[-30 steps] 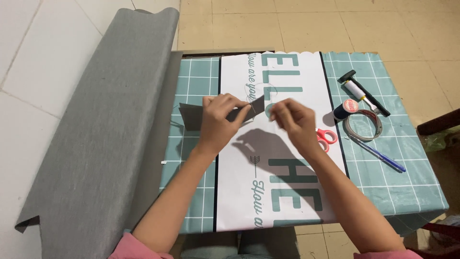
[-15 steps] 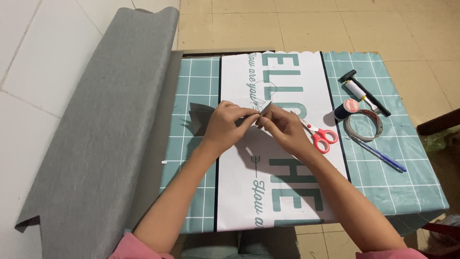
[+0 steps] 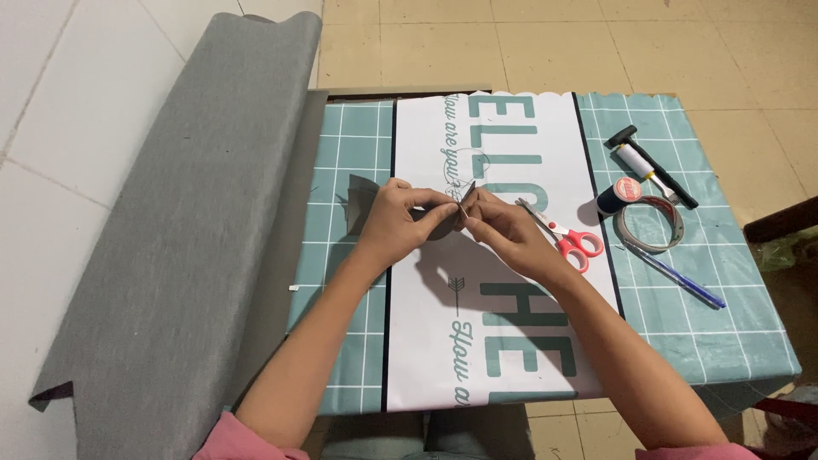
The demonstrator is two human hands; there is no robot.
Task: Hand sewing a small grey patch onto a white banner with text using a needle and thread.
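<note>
Tiled floor surrounds a small table [image 3: 733, 341] covered with a teal grid cloth and a white banner [image 3: 511, 341]. Above the banner, the left hand [image 3: 399, 217] and the right hand [image 3: 504, 228] both pinch a small piece of grey fabric [image 3: 362, 204], fingertips meeting at its fold. To fold it well, I think both pinches should stay close and edges be aligned before pressing. Red scissors [image 3: 573, 243] lie just beside the right hand; a thread spool [image 3: 615, 196], tape ring [image 3: 652, 226] and pen [image 3: 677, 277] are further right. A grey fabric roll [image 3: 187, 238] lies left.
</note>
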